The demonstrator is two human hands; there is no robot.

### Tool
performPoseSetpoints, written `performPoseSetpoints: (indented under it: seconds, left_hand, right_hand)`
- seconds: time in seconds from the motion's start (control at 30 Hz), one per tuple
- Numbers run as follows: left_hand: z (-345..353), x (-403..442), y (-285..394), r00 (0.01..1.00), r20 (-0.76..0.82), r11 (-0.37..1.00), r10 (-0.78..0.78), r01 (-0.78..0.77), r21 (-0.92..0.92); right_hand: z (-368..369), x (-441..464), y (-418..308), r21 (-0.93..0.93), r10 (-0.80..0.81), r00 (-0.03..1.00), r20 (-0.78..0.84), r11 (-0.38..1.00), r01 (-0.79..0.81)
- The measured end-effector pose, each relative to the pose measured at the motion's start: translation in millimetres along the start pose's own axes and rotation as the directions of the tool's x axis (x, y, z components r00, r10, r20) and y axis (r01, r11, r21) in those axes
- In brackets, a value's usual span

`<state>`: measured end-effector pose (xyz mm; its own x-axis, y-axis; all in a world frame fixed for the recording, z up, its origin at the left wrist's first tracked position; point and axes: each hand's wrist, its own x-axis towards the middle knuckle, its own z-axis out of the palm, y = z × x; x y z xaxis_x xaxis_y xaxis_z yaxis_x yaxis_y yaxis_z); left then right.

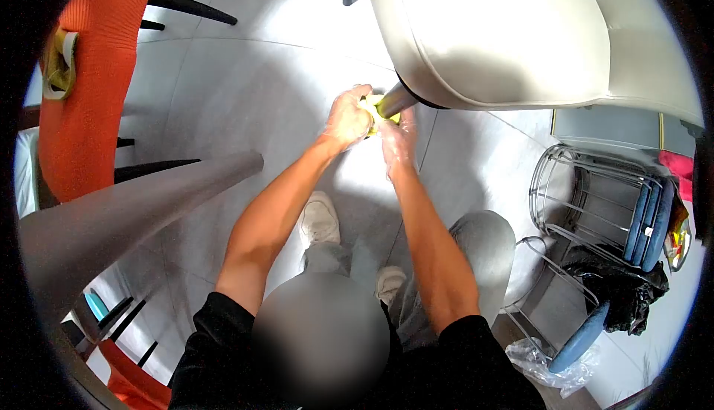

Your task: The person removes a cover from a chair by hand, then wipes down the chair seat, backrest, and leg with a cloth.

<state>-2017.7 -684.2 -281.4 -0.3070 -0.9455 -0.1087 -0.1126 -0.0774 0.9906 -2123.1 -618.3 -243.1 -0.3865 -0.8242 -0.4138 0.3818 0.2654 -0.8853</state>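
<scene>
A cream padded chair (pixel 513 38) lies tipped over, one of its grey legs (pixel 397 102) pointing toward me. At the leg's end is a small yellow-green piece (pixel 370 105), soft-looking, its exact kind not clear. My left hand (pixel 348 118), in a thin clear plastic glove, is closed on this piece from the left. My right hand (pixel 399 142), gloved likewise, is closed around the leg end and the piece from the right. Its fingertips are partly hidden by the leg.
An orange-covered chair (pixel 97 75) stands left, with a yellowish band (pixel 59 64) on it. A thick grey post (pixel 149 213) slants in below. Stacked metal-framed stools (pixel 587 194) and a black plastic bag (pixel 621 280) lie right. Grey tiles (pixel 245 97) form the floor.
</scene>
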Motion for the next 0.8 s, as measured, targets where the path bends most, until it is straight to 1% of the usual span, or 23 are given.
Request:
performPoseSetpoints:
  seconds: [0.03, 0.07, 0.13, 0.17, 0.23, 0.27, 0.3, 0.33, 0.4, 0.43, 0.47, 0.5, 0.53, 0.6, 0.63, 0.7, 0.73, 0.8]
  left_hand:
    - [0, -3, 6, 0.999, -0.037, 0.999, 0.016, -0.015, 0.03]
    - [1, -5, 12, 0.998, -0.056, 0.999, -0.014, 0.016, 0.039]
    - [2, -11, 32, 0.992, -0.095, 0.995, -0.08, 0.085, 0.054]
    - [2, -11, 37, 0.989, -0.095, 0.993, -0.117, 0.118, 0.013]
    - [2, -12, 42, 0.978, -0.088, 0.981, -0.188, 0.182, -0.068]
    - [3, -13, 43, 0.981, -0.097, 0.985, -0.17, 0.165, -0.059]
    - [3, -13, 44, 0.983, -0.106, 0.988, -0.152, 0.148, -0.05]
    - [3, -13, 45, 0.984, -0.116, 0.991, -0.135, 0.131, -0.04]
    - [-1, -15, 49, 0.985, -0.065, 0.986, -0.16, 0.156, -0.056]
    - [-2, -15, 51, 0.984, -0.041, 0.983, -0.172, 0.169, -0.065]
    - [-2, -15, 52, 0.987, -0.031, 0.986, -0.155, 0.152, -0.068]
    - [-1, -16, 53, 0.99, -0.022, 0.988, -0.139, 0.137, -0.072]
    - [-2, -16, 54, 0.992, -0.012, 0.99, -0.123, 0.122, -0.074]
    - [-3, -17, 61, 0.98, 0.012, 0.976, -0.197, 0.197, -0.098]
    - [-3, -18, 65, 0.972, 0.025, 0.966, -0.233, 0.234, -0.111]
    - [-3, -17, 53, 0.981, 0.037, 0.967, -0.189, 0.193, -0.164]
    - [-2, -15, 47, 0.986, 0.041, 0.967, -0.162, 0.167, -0.192]
    - [-2, -14, 40, 0.993, 0.022, 0.978, -0.114, 0.116, -0.174]
  right_hand:
    - [-3, 2, -2, 0.018, -0.053, 0.999, 0.005, 0.998, 0.053]
    - [-6, 4, -2, 0.035, -0.105, 0.994, 0.009, 0.994, 0.105]
    - [-2, -3, -8, 0.105, -0.121, 0.992, 0.024, 0.987, 0.118]
    - [-1, -7, -10, 0.139, -0.129, 0.991, 0.029, 0.982, 0.124]
    - [-7, -7, -10, 0.072, 0.037, 0.997, 0.072, 0.997, -0.042]
    - [-10, -6, -9, 0.037, 0.12, 0.989, 0.089, 0.992, -0.124]
    - [-10, -6, -7, 0.055, 0.036, 0.994, 0.106, 0.998, -0.042]
    - [-11, -6, -4, 0.121, 0.063, 0.997, 0.043, 0.99, -0.068]
    - [-11, -8, -4, 0.251, 0.129, 0.989, -0.075, 0.962, -0.107]
    - [-18, 0, 7, 0.033, 0.08, 0.995, -0.054, 0.996, -0.078]
    - [-27, 11, 21, -0.185, 0.037, 0.999, -0.02, 0.982, -0.04]
    - [-28, 13, 20, -0.393, 0.003, 1.0, 0.021, 0.919, 0.006]
    - [-29, 13, 19, -0.385, 0.007, 0.999, 0.04, 0.923, 0.01]
    - [-29, 12, 13, -0.366, 0.014, 0.997, 0.079, 0.931, 0.016]
    - [-28, 9, 10, -0.306, 0.002, 0.997, 0.076, 0.952, 0.022]
    - [-24, 5, 2, -0.184, -0.027, 0.997, 0.068, 0.982, 0.039]
    - [-22, 4, -5, -0.195, -0.017, 0.999, 0.038, 0.981, 0.024]
    - [-17, -3, -21, -0.214, 0.012, 1.0, -0.023, 0.977, -0.017]
